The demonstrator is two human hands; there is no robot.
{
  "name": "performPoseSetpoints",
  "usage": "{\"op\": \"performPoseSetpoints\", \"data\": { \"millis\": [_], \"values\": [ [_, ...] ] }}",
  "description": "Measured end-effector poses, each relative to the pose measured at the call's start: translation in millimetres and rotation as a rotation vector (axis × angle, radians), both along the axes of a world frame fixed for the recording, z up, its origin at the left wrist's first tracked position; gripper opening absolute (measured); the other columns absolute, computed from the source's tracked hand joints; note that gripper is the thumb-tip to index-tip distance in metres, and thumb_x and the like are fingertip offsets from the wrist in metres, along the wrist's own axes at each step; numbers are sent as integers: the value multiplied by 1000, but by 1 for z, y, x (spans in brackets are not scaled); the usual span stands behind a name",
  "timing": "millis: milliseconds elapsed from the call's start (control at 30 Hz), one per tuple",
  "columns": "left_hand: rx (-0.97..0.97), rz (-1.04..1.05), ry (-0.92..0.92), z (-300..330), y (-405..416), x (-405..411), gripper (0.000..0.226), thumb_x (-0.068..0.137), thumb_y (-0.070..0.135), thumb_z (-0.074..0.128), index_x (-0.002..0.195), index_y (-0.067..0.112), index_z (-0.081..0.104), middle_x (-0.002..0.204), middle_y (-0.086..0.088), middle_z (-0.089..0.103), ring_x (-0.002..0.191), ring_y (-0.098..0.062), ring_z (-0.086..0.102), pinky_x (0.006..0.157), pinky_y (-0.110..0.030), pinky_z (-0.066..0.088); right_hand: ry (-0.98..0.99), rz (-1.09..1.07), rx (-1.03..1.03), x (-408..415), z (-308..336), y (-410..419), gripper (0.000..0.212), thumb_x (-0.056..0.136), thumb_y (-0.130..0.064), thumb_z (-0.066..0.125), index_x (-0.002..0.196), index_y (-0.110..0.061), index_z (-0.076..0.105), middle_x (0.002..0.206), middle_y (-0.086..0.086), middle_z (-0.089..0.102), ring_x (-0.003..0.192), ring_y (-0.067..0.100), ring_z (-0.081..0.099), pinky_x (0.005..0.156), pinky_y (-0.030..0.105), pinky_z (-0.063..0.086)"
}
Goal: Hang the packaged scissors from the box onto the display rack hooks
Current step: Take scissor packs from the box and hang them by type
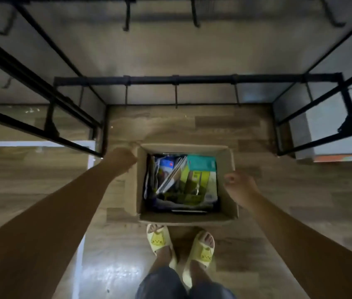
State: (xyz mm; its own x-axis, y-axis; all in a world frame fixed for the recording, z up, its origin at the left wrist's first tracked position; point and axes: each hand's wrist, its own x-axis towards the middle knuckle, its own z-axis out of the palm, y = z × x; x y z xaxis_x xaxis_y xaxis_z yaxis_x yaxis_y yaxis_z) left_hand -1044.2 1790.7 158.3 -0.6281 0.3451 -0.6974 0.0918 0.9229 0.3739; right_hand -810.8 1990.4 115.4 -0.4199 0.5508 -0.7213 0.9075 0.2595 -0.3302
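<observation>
An open cardboard box [226,203] stands on the wood floor just in front of my feet. Inside lie several packaged scissors [194,180], on yellow, teal and blue cards, piled at angles. My left hand [122,159] is curled at the box's far left corner and grips its left rim. My right hand [238,186] straddles the right rim with its fingers curled over it. The black display rack [177,79] stands beyond the box, with bare hooks [176,97] hanging from its lower bar and more hooks [195,16] on the bar above.
Black metal frames [41,117] with glass panels flank the floor space on the left and on the right [321,113]. My feet in yellow slippers [159,239] stand right behind the box. A white strip [80,244] runs along the floor on the left.
</observation>
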Motion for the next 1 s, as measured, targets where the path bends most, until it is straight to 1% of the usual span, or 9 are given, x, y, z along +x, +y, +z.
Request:
{"op": "performPoseSetpoints", "data": {
  "millis": [33, 100, 200, 333, 433, 567, 700, 833, 1000],
  "values": [
    [-35, 0, -6, -32, -5, 10, 13, 92, 9, 56, 91, -2, 65, 90, -20, 64, 73, -14, 65, 61, -20, 45, -13, -16, -17, 13, -29, -4, 19, 87, -9, 52, 73, -23, 51, 80, 0, 51, 81, 21, 53, 45, 10, 32],
    [-125, -54, -47, -94, -14, 33, 29, 92, 13, 57, 117, -1, 60, 121, -20, 59, 109, -29, 58, 83, -24, 41, -54, -64, -87, 36, -89, -16, 15, 88, -9, 53, 94, -20, 60, 91, 5, 56, 83, 20, 53, 59, 20, 40],
    [-202, -241, -78, -175, -28, 64, 33, 96, 18, 49, 126, 4, 54, 132, -15, 53, 124, -28, 47, 98, -27, 34, -118, -130, -128, 54, -172, -32, 16, 87, -7, 52, 96, -18, 60, 105, 11, 60, 88, 22, 56, 71, 27, 44],
    [-204, -274, -34, -264, -34, 82, 29, 95, 23, 50, 121, 11, 55, 120, -12, 59, 106, -27, 56, 82, -28, 39, -174, -97, -77, 49, -262, -40, 24, 91, -9, 44, 108, -13, 61, 111, 8, 61, 73, 12, 47, 57, 22, 37],
    [-134, -265, 44, -317, -20, 85, 34, 93, 26, 55, 124, 11, 52, 116, -10, 60, 97, -24, 58, 78, -29, 43, -112, -235, -44, 31, -320, -31, 28, 94, -11, 44, 119, -14, 57, 117, 6, 58, 64, 4, 42, 45, 12, 33],
    [9, -287, 111, -377, 14, 78, 61, 83, 38, 67, 135, 19, 41, 129, -5, 54, 118, -24, 50, 96, -40, 44, 11, -688, -242, -11, -384, -10, 36, 95, -23, 48, 119, 3, 56, 119, 22, 59, 95, 31, 59, 80, 32, 47],
    [-95, -376, 42, -420, 35, 73, 89, 73, 49, 73, 141, 24, 22, 136, -4, 46, 120, -26, 50, 93, -43, 46, 228, -1277, -659, -56, -425, 0, 50, 89, -46, 54, 117, -6, 48, 114, 16, 58, 108, 29, 57, 91, 39, 45],
    [-94, -350, 119, -439, 34, 77, 51, 86, 23, 62, 127, 25, 31, 122, -8, 57, 105, -32, 58, 80, -42, 49, 536, -1654, -836, -84, -433, 9, 32, 92, -9, 54, 123, -4, 45, 130, 17, 54, 124, 31, 49, 91, 45, 45],
    [-40, -275, 169, -406, 21, 79, 46, 90, 20, 56, 130, 22, 33, 116, -10, 62, 101, -33, 60, 66, -33, 41, 467, -1553, -737, -71, -390, 11, 40, 93, 5, 44, 132, -3, 39, 133, 16, 52, 125, 29, 49, 96, 42, 42]
  ]
}}
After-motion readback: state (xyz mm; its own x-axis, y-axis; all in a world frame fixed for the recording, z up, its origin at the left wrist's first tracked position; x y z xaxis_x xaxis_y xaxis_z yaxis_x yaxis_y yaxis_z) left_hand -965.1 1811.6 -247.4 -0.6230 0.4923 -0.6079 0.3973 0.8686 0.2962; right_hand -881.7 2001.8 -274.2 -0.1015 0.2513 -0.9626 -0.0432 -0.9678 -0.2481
